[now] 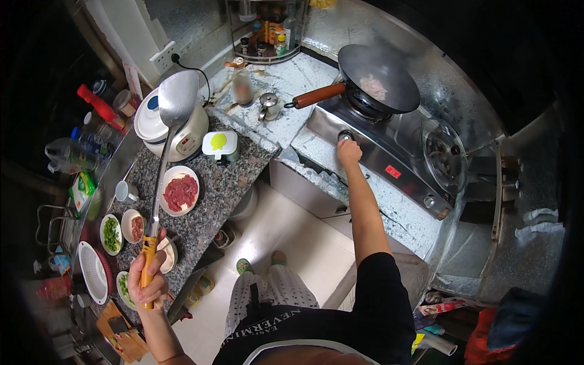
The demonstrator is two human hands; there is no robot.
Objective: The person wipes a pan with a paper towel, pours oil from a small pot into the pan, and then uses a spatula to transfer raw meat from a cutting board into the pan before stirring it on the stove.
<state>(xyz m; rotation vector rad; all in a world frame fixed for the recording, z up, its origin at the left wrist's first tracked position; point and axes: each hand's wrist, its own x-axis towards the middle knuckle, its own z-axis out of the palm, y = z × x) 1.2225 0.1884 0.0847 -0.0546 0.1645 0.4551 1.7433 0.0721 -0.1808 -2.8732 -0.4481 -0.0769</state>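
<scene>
My left hand is wrapped round the yellow handle of a long metal wok spatula, its broad blade raised toward the far left. My right arm reaches out to the gas stove, where my right hand is closed on the left burner knob. On that burner sits a dark wok with a wooden handle pointing left. Pale pieces of meat lie in the wok, and steam hangs over them. Whether a flame burns beneath is hidden.
On the granite counter at left stand a white rice cooker, a bowl of red meat, a plate of chopped greens and a white basket. A glass lid leans by the stove's right end. Bottles fill a corner rack.
</scene>
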